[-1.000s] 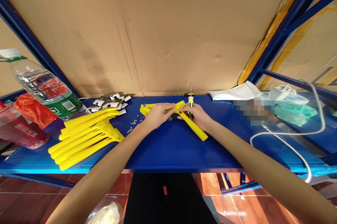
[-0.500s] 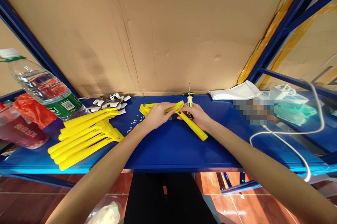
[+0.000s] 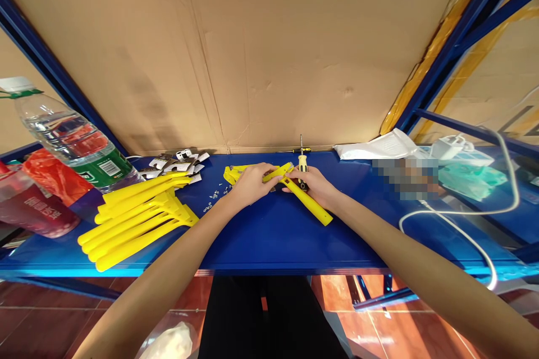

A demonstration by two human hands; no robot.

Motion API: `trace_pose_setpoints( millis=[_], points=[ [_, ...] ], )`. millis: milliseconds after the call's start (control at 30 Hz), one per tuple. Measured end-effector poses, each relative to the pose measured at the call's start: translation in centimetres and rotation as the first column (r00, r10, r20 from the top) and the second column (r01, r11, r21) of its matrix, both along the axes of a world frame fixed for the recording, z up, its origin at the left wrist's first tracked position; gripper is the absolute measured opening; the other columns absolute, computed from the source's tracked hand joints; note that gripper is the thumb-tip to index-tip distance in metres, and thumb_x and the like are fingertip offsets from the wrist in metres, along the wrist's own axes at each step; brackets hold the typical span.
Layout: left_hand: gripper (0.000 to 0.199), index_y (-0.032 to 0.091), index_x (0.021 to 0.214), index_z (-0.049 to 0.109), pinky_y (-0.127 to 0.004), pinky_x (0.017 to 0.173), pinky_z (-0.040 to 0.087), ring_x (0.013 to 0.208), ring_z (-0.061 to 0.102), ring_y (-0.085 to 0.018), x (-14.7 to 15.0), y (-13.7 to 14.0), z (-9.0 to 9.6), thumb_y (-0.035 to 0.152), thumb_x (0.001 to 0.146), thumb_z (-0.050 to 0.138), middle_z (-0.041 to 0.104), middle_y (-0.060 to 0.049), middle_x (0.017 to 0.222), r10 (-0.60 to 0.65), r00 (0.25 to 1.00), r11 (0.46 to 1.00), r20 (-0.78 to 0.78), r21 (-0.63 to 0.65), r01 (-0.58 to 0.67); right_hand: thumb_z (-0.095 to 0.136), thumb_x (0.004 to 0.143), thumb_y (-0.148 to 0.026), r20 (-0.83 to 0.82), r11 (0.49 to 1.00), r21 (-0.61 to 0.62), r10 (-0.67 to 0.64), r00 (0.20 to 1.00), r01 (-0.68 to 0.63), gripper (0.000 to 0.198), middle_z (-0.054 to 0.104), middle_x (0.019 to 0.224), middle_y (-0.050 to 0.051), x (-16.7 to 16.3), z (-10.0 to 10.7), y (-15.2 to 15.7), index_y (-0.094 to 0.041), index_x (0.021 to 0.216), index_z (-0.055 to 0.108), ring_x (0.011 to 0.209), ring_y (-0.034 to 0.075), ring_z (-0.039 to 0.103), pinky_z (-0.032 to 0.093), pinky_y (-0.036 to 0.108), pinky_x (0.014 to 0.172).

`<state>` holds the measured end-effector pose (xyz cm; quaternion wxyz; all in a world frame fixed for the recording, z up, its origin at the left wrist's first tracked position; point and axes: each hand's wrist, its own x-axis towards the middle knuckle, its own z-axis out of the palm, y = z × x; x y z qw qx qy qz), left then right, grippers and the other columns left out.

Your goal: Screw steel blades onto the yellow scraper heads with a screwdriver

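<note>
Together near the middle of the blue metal counter (image 3: 278,249), the two hands work close to each other, their fingertips almost meeting over a yellow plastic T-shaped tool (image 3: 309,202). The left hand (image 3: 251,185) is curled, fingers and thumb pinching the tool's crosswise head from the left. The right hand (image 3: 320,186) is bent around a cream-and-black-handled screwdriver (image 3: 302,164), whose metal shaft points up and away toward the far side; its fingertips lie right by the tool's head, though whether they press on it cannot be made out. The tool's head sits between the hands, and its long handle slants toward the near right, passing on the near side of the right hand and ending close to that wrist. Whether the tool rests on the counter or is lifted a little, I cannot tell.

Just left of and beyond the left hand lies another yellow plastic piece (image 3: 229,174), with small pale bits (image 3: 211,201) scattered on its near-left side. Farther left, a pile of yellow plastic long-handled tools (image 3: 135,230) lies heaped, handles toward the near left, in front of a loose stack of black-and-white cards (image 3: 177,164). A thin yellow-and-black screwdriver (image 3: 301,150) lies at the far edge, beyond the right hand, and a flat white plastic packet (image 3: 377,147) lies to its right.
</note>
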<state>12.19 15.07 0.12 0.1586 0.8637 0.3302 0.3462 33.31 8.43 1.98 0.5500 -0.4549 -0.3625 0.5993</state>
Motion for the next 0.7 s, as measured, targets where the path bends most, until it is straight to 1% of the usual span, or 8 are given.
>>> trace_pose_setpoints(
  millis=[200,400,567,633,700],
  points=[
    [0.038,0.025,0.132,0.086,-0.038,0.096,0.063,0.103,0.081,-0.027,-0.12,-0.21,0.16,0.05,0.108,0.07,0.086,-0.011,0.123,-0.04,0.999,0.998,-0.021,0.036,0.041,0.104,0.076,-0.017,-0.01,1.0,0.005,0.001,1.0,-0.001,0.036,0.072,0.075,0.003,0.14,-0.23,0.09,-0.018,0.081,0.069,0.067,0.018,0.073,0.078,0.038,0.071],
    [0.045,0.027,0.137,0.085,-0.039,0.1,0.063,0.111,0.081,-0.029,-0.23,-0.28,0.16,0.057,0.104,0.078,0.084,-0.011,0.127,-0.067,0.998,0.997,-0.003,0.045,0.067,0.105,0.077,-0.018,-0.027,1.0,0.025,0.011,1.0,-0.011,0.036,0.07,0.073,0.002,0.31,-0.39,0.29,-0.018,0.079,0.069,0.066,0.019,0.075,0.079,0.038,0.073],
    [0.049,0.027,0.144,0.082,-0.042,0.108,0.061,0.119,0.08,-0.03,-0.26,0.09,-0.04,0.052,0.102,0.082,0.082,-0.011,0.133,-0.123,0.992,0.992,0.019,0.039,0.122,0.106,0.077,-0.017,-0.025,1.0,0.025,-0.003,1.0,0.003,0.037,0.07,0.072,0.003,0.17,0.07,0.05,-0.018,0.077,0.068,0.069,0.021,0.077,0.079,0.038,0.073],
    [0.05,0.025,0.146,0.081,-0.042,0.108,0.061,0.12,0.079,-0.03,-0.22,0.21,-0.04,0.05,0.102,0.083,0.081,-0.012,0.133,-0.145,0.989,0.989,0.038,0.026,0.144,0.106,0.076,-0.016,-0.023,1.0,0.027,-0.012,1.0,0.013,0.038,0.071,0.073,0.003,0.11,0.2,-0.03,-0.017,0.076,0.068,0.068,0.019,0.076,0.079,0.037,0.072],
    [0.05,0.024,0.146,0.081,-0.041,0.105,0.063,0.119,0.079,-0.029,-0.17,0.24,0.06,0.05,0.103,0.082,0.081,-0.013,0.132,-0.157,0.986,0.988,0.063,0.005,0.157,0.107,0.075,-0.015,-0.025,0.999,0.029,-0.024,0.999,0.025,0.039,0.071,0.075,0.003,0.09,0.3,-0.06,-0.018,0.076,0.068,0.067,0.018,0.075,0.079,0.037,0.073]
  ],
)
